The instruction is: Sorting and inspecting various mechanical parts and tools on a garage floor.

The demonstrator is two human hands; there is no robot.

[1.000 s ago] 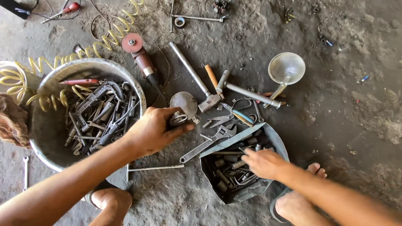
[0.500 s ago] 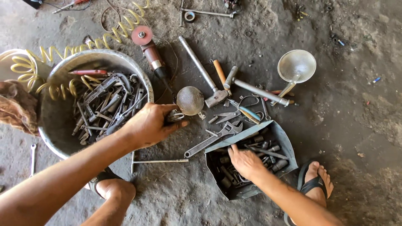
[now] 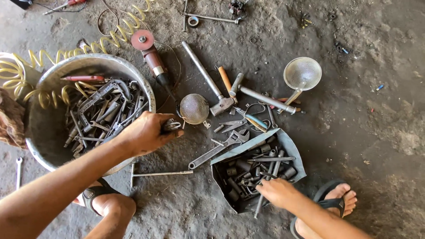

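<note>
Bright, even daylight, soft short shadows, sharp focus throughout, slight wide-angle bending at the edges.

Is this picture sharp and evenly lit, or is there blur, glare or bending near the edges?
Head view: soft daylight, weak shadows, no harsh glare; the round metal basin rim shines dully. The left hand, closed on a small metal part, and the right hand in the grey bag of sockets look crisp. Straight tools near the edges show no clear bending.

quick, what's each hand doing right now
left hand: closed around a small metal piece beside the metal basin.
right hand: among the sockets; grip cannot be told.
</note>
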